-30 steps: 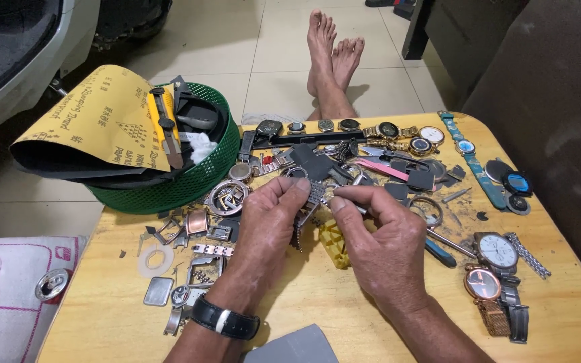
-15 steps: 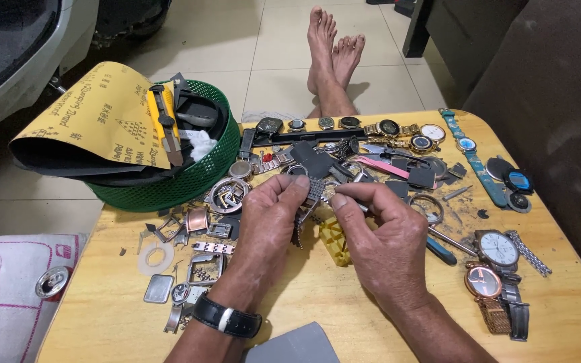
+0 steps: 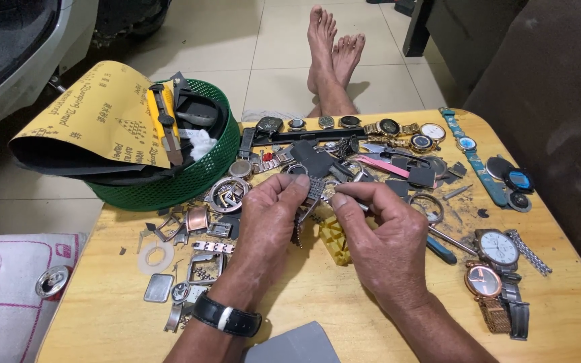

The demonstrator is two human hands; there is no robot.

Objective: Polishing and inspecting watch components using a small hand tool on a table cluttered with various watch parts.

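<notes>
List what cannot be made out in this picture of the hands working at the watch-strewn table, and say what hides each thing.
- Head view: the metal watch band is partly hidden by the left hand and right hand.
- Whether the right hand pinches a tool: fingers cover it.
- Yellow block: half behind the right hand.
- Green basket contents: under the sandpaper sheet.
- Grey sheet: cut off by the bottom edge.

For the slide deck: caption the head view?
Both hands, left and right, hold a metal watch strap over a parts-strewn wooden table.
</notes>
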